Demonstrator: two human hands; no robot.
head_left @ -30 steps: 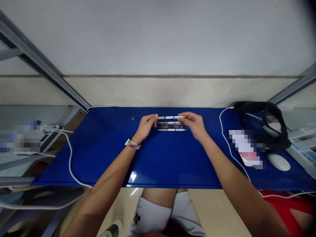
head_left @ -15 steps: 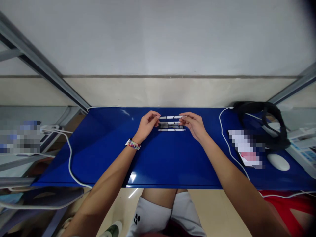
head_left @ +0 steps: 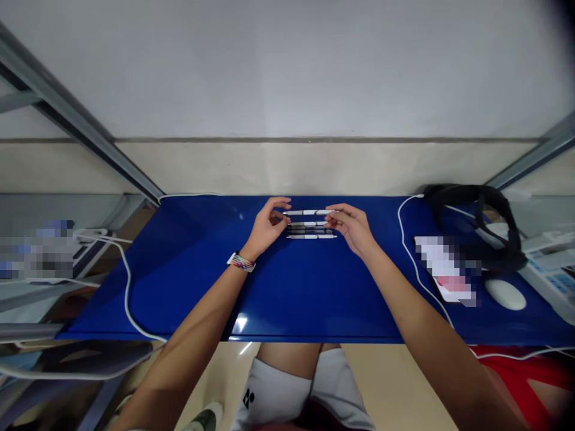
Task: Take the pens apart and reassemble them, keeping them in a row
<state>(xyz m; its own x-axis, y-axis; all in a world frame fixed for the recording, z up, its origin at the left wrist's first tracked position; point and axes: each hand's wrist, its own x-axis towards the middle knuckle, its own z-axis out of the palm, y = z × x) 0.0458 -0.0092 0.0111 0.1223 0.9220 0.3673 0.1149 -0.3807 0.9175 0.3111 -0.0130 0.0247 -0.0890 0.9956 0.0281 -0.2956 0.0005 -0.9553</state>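
Observation:
My right hand pinches the white end of a grey-and-white pen, which lies level at the far side of a small stack of pens. My left hand is at the pen's tip end, its thumb and fingers apart around that end. Nearer to me, several more pens lie parallel, among them a white-and-grey pen and, closest, another grey-and-white pen. My right fingers partly hide the ends of the middle pens. A colourful wristband is on my left wrist.
The pens are over a blue table. At right are a white cable, a phone with a blurred screen, a white mouse and a black strapped headset. Another white cable crosses the left edge. A wall stands behind.
My left thumb and fingers have spread apart and let go of the pen's tip end. The held pen's tip now shows. My right hand keeps its pinch.

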